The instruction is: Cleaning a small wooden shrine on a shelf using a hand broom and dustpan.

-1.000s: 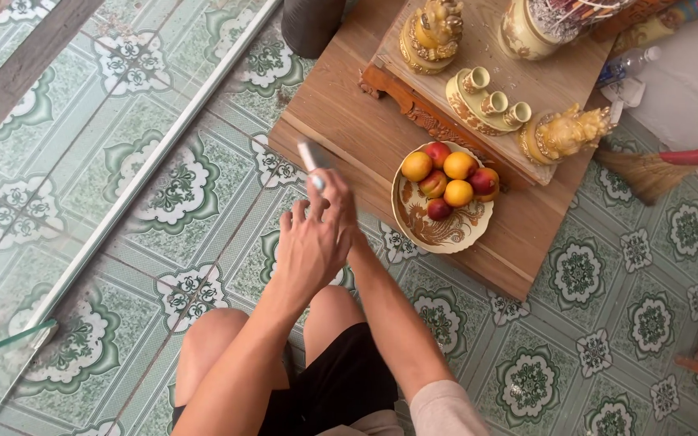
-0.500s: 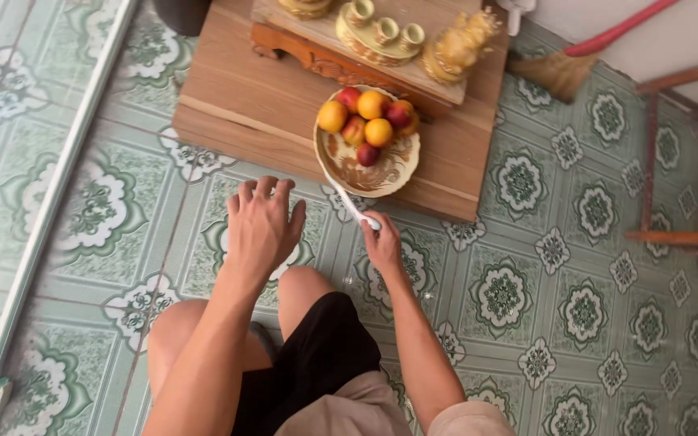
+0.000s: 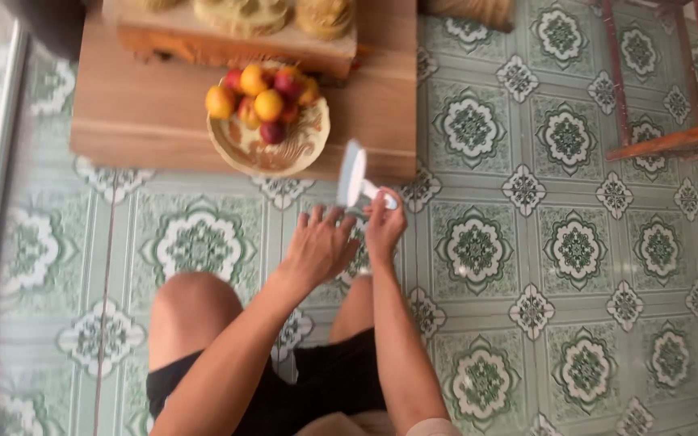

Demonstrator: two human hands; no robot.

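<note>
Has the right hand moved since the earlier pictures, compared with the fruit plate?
Yes. The right hand was left of the fruit plate; now it is right of it, lower.

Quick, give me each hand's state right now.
Left hand: open, fingers spread, holding nothing, beside the right hand.
Right hand: closed on the handle of a small white tool, its flat head up.

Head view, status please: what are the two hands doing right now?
Right hand pinching a small white stemmed cup, tilted on its side. Left hand open, empty, beside it. Fruit plate on low wooden table just ahead.
</note>
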